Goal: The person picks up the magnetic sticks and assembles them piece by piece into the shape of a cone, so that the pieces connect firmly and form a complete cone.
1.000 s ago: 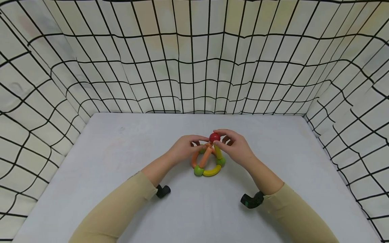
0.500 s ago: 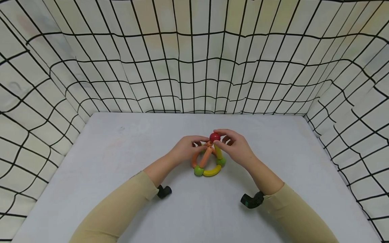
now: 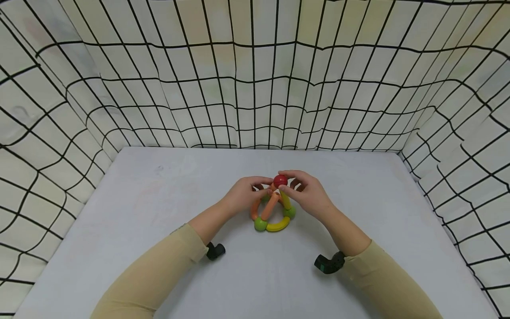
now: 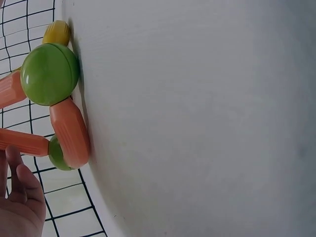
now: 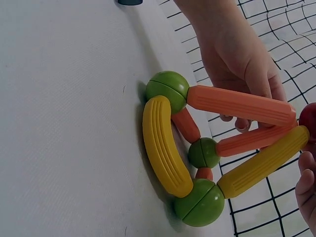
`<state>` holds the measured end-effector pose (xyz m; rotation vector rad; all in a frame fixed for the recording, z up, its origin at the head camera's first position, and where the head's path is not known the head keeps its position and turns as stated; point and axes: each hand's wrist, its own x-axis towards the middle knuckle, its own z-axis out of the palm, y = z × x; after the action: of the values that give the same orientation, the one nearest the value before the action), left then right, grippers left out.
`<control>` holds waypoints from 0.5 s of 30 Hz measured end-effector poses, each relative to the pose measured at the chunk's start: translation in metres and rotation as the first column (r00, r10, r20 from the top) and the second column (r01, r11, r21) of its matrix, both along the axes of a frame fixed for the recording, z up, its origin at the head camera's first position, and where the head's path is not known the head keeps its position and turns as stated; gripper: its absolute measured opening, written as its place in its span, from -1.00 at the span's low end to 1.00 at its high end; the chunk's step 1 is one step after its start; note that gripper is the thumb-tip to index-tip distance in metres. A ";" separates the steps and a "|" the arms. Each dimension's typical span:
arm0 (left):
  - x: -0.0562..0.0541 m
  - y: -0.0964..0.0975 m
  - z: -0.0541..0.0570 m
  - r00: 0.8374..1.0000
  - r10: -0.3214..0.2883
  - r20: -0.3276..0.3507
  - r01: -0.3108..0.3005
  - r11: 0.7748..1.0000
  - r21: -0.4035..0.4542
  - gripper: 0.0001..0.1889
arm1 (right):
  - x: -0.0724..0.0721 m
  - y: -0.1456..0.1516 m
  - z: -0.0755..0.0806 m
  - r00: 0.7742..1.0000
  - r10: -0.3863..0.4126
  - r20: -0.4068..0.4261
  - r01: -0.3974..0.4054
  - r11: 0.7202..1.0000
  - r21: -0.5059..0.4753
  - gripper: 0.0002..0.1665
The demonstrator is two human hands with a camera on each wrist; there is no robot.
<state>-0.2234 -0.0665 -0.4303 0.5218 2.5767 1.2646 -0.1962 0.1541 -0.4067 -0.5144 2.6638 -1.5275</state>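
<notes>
A small pyramid of magnetic rods and balls stands on the table. Its base ring has green balls (image 3: 260, 224) joined by curved pieces, one yellow (image 5: 165, 145) and others orange (image 4: 71, 132). Straight orange rods (image 5: 242, 106) and a yellow rod (image 5: 266, 160) lean up from the balls and meet near the top. There my right hand (image 3: 312, 195) pinches a red ball (image 3: 280, 180) between thumb and fingers, right at the rod ends. My left hand (image 3: 241, 195) pinches an orange rod near its upper end, from the left side; the exact contact is partly hidden.
The structure stands mid-way on a white table (image 3: 191, 177). Black netting (image 3: 255, 84) over white walls rises behind and at both sides. Black wrist-camera mounts (image 3: 329, 263) stick out below both sleeves.
The red ball and right hand have shifted very slightly left and down, closer to the orange rod ends. My left hand and the base stay nearly in place.
</notes>
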 end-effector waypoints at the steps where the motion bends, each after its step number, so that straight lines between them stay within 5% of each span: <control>1: 0.000 0.000 0.000 1.000 -0.001 -0.001 0.001 1.000 0.004 -0.65 | 0.000 0.000 0.000 1.000 0.001 -0.001 -0.001 1.000 0.002 -0.48; 15: 0.001 -0.003 -0.001 1.000 0.009 0.002 -0.009 0.999 0.046 -0.66 | 0.000 -0.003 0.002 1.000 0.000 0.006 0.000 1.000 0.003 -0.50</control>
<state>-0.2221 -0.0694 -0.4312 0.5186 2.5568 1.3294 -0.1967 0.1510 -0.4045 -0.5095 2.6611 -1.5223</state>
